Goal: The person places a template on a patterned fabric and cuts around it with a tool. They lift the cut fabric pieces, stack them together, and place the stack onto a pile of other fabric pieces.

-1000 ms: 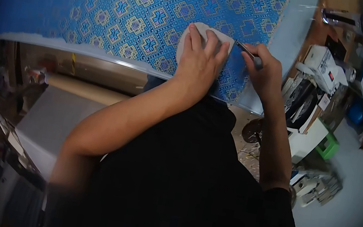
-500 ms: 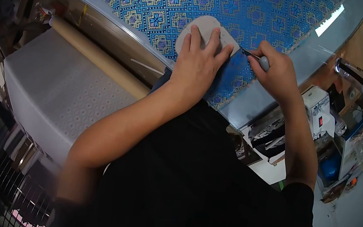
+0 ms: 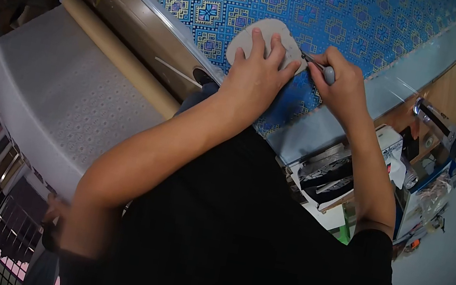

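Spread over a pale, rounded flat template [image 3: 271, 26], the fingers of my left hand [image 3: 256, 78] press it down on the blue patterned fabric [image 3: 347, 20]. My right hand [image 3: 345, 85] is closed around a slim pointed tool [image 3: 329, 75] with a grey, bulb-shaped handle. The tool's dark tip is right at the template's right edge, close to my left thumb. Beneath my left palm, part of the template is hidden. Gold and dark blue square motifs cover the fabric.
Bare bluish-grey table edge [image 3: 398, 93] runs along the right. On the left lie a pale patterned sheet [image 3: 86, 99] and a long brown roll [image 3: 121, 56]. Boxes and a clear tape roll [image 3: 441, 124] stand at right. Another person's hand [image 3: 56, 208] shows at lower left.
The view has shifted slightly. The tool tip has moved from the template's corner a little farther up its right edge. Another person's hand has come into view at lower left.
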`<state>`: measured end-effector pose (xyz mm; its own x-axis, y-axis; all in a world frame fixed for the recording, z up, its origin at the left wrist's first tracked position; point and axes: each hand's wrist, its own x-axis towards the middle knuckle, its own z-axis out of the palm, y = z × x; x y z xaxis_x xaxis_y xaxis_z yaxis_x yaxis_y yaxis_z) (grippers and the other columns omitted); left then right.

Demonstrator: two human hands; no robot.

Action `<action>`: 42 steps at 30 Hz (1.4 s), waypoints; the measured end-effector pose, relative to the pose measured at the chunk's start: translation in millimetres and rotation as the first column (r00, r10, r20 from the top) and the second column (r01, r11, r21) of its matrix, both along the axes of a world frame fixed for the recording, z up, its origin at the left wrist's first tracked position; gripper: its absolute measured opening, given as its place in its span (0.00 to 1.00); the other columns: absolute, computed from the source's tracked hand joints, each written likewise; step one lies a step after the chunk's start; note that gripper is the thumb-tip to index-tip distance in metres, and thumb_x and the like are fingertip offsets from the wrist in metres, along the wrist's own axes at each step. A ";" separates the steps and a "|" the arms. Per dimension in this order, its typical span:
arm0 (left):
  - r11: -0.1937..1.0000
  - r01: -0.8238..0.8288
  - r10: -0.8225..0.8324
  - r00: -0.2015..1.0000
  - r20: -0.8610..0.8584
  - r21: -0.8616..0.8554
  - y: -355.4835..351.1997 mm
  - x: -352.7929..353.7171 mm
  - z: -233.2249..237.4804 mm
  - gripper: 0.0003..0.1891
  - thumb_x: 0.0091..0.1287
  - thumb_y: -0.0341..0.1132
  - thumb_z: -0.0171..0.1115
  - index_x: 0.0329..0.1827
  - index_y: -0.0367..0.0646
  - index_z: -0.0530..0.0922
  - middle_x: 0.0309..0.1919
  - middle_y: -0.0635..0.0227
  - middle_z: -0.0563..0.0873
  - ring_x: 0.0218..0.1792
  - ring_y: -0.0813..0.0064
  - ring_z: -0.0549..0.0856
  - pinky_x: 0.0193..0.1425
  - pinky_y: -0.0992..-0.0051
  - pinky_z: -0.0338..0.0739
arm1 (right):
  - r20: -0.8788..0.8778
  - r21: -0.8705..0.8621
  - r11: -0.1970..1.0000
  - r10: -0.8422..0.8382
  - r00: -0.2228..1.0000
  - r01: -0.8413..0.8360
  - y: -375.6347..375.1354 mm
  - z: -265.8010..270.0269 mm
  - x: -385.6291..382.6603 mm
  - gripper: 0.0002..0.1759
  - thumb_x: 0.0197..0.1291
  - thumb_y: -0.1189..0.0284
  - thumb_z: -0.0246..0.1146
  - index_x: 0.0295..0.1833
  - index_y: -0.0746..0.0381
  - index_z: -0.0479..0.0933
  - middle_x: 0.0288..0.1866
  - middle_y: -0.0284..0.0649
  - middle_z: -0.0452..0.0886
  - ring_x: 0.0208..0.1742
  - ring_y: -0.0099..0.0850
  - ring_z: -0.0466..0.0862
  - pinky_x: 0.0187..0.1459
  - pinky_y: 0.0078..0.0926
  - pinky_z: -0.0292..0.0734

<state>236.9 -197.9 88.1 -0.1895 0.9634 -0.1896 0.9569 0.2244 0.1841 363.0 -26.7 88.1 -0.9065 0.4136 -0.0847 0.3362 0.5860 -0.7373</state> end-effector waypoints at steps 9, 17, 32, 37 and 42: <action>1.000 -0.018 0.018 1.000 0.015 0.007 -3.2 -1.5 3.4 0.25 0.69 0.38 0.63 0.71 0.59 0.79 0.74 0.48 0.70 0.74 0.35 0.69 0.57 0.44 0.85 | 0.055 0.027 0.994 0.106 0.993 -0.108 13.2 4.5 -47.6 0.12 0.63 0.76 0.72 0.42 0.65 0.74 0.42 0.48 0.90 0.42 0.49 0.90 0.40 0.37 0.82; 0.991 -0.074 0.065 0.994 0.086 0.108 -3.9 -4.6 5.7 0.24 0.67 0.32 0.61 0.68 0.57 0.82 0.70 0.45 0.75 0.70 0.33 0.75 0.55 0.50 0.89 | 0.037 0.024 0.975 0.222 0.974 -0.223 29.4 3.3 -65.2 0.12 0.61 0.76 0.72 0.41 0.64 0.74 0.39 0.47 0.88 0.41 0.53 0.88 0.38 0.42 0.82; 0.982 -0.133 0.112 0.982 0.154 0.133 -6.2 -2.6 2.5 0.21 0.68 0.35 0.61 0.64 0.53 0.84 0.71 0.45 0.74 0.72 0.35 0.72 0.57 0.44 0.85 | 0.027 0.014 0.817 0.576 0.817 -0.576 64.6 0.2 -102.4 0.10 0.63 0.78 0.72 0.43 0.66 0.75 0.39 0.45 0.89 0.40 0.43 0.90 0.41 0.34 0.83; 0.985 -0.126 0.108 0.983 0.146 0.121 -6.5 -4.1 5.9 0.20 0.68 0.35 0.61 0.64 0.52 0.84 0.71 0.45 0.74 0.73 0.35 0.71 0.57 0.44 0.85 | 0.063 0.024 0.703 0.708 0.703 -0.711 74.6 5.3 -120.4 0.09 0.62 0.80 0.71 0.43 0.64 0.77 0.38 0.44 0.89 0.41 0.41 0.90 0.40 0.33 0.84; 0.985 -0.128 0.113 0.984 0.136 0.113 -5.0 -5.5 11.9 0.23 0.67 0.30 0.62 0.66 0.53 0.82 0.71 0.43 0.74 0.73 0.34 0.72 0.58 0.51 0.88 | 0.075 0.012 0.641 0.764 0.640 -0.767 74.3 10.9 -137.0 0.10 0.63 0.77 0.71 0.42 0.61 0.75 0.39 0.42 0.89 0.40 0.44 0.90 0.40 0.39 0.83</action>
<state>231.4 -202.9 100.0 -0.2872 0.9522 -0.1036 0.8908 0.3053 0.3365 226.0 47.7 98.9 -0.8945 -0.4222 -0.1470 -0.2059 0.6809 -0.7029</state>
